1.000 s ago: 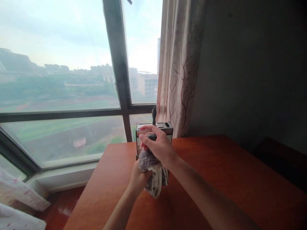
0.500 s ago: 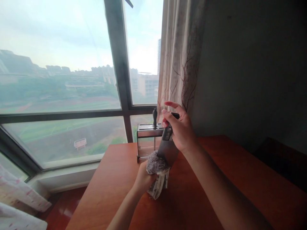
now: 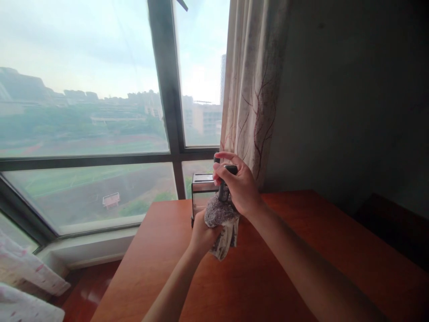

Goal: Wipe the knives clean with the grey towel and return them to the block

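Observation:
My right hand (image 3: pixel 244 188) grips the black handle of a cleaver (image 3: pixel 230 169), held upright over the table, with the index finger stretched past the handle. The cleaver's blade is mostly hidden behind a fuzzy grey cloth (image 3: pixel 221 215). My left hand (image 3: pixel 203 233) is wrapped round that cloth and presses it against the cleaver near the base of the handle. A loose, paler end of the cloth hangs below the fingers. Just behind both hands stands a clear-fronted knife block (image 3: pixel 202 178), partly covered by them. Another black handle (image 3: pixel 216 157) sticks up from its top.
The reddish-brown wooden table (image 3: pixel 161 250) extends to both sides and toward me. Beyond it are a dark-framed window (image 3: pixel 170 112) and a patterned curtain (image 3: pixel 251 89). A dark wall (image 3: pixel 342 112) stands to the right.
My left hand has slid the cloth up the blade to the handle. My right hand has come down and left with the cleaver, whose broad blade was showing before.

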Demonstrator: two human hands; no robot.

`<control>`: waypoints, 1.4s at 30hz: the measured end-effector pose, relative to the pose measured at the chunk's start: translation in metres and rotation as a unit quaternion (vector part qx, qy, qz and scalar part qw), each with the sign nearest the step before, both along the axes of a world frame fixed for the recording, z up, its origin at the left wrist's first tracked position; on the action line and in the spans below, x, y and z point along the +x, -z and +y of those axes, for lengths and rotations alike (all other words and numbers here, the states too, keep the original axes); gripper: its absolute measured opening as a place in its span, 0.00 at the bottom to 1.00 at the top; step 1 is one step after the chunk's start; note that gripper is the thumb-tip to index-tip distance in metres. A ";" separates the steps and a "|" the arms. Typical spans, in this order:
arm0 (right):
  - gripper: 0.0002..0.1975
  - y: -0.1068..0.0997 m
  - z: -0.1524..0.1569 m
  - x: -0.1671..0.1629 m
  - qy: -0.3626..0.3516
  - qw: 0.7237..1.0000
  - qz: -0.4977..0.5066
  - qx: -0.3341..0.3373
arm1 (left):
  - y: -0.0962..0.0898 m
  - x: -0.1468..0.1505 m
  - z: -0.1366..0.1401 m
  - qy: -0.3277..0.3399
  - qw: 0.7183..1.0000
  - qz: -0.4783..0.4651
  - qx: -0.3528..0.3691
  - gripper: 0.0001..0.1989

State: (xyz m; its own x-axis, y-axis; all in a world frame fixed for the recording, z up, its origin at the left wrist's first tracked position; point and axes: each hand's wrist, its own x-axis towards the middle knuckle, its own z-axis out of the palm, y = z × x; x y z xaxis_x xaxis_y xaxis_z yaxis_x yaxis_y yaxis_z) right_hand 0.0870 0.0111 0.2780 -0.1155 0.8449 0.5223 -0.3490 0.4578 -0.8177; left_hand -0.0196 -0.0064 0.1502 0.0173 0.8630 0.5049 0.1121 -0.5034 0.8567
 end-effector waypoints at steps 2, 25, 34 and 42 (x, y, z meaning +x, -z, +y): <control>0.16 0.003 0.001 0.002 0.018 0.999 -0.033 0.010 | 0.001 -0.001 0.000 -0.007 1.000 -0.003 0.002 0.05; 0.19 -0.026 0.023 0.022 0.339 0.815 -0.397 0.250 | 0.035 -0.011 0.002 -0.057 0.997 0.050 0.009 0.09; 0.22 -0.088 0.066 0.015 0.395 0.791 -0.341 0.318 | 0.057 -0.030 0.000 -0.081 0.966 -0.127 -0.208 0.16; 0.25 -0.102 0.078 -0.021 0.330 0.785 -0.386 0.354 | 0.053 -0.033 -0.006 -0.040 0.927 -0.264 -0.263 0.20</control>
